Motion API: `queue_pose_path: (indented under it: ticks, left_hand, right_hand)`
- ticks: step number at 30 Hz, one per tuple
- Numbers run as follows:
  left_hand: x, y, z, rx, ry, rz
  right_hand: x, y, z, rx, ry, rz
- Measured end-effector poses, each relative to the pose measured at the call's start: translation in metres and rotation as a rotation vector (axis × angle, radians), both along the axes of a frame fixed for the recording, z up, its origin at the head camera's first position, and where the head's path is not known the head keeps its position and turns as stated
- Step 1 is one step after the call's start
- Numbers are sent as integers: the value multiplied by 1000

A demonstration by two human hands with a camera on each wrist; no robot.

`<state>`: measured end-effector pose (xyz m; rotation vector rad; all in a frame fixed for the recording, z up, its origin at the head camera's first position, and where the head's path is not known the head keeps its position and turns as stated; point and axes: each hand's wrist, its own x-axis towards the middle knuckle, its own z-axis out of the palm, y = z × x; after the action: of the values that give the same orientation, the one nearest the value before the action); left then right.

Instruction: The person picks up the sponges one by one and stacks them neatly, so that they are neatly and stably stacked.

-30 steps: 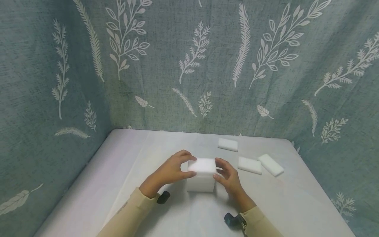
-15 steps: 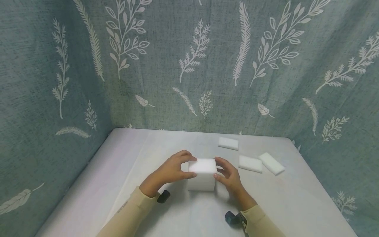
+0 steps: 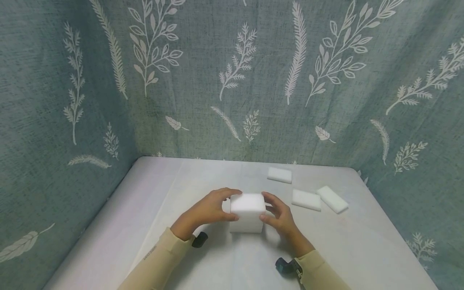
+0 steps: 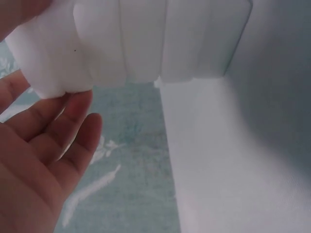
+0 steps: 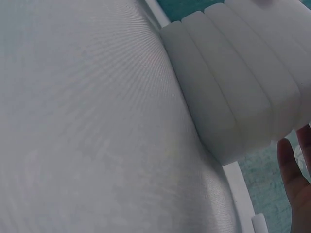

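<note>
White blocks (image 3: 247,206) stand stacked on the table (image 3: 203,173), gripped near the top, as far as shows, by left hand (image 3: 211,207) and right hand (image 3: 280,214); press both sides lightly and evenly.

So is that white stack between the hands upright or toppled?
Upright: the white stack stands on the table, its layers parallel to the surface in both wrist views.

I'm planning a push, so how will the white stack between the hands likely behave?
The white stack may slide apart if pushed high, since seams show separate layers. Rounded, foam-like edges suggest light, slightly squashy pieces. Flat faces make rolling unlikely.
</note>
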<state>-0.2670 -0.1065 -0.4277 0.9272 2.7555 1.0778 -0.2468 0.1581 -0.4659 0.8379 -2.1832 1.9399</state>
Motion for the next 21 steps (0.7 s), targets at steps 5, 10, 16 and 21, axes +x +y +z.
queue_pose_path:
  ticks: [5,10,16,21]
  left_hand:
    - [0,0,-1,1,12,2]
    - [0,0,0,12,34,-12]
    - [1,0,1,15,39,-18]
    - [1,0,3,4,43,-11]
  right_hand:
    - [1,-1,1,-5,-12,-14]
    - [0,0,2,-7,-16,-30]
    - [2,-1,4,7,-9,-46]
    - [2,-1,5,2,2,-47]
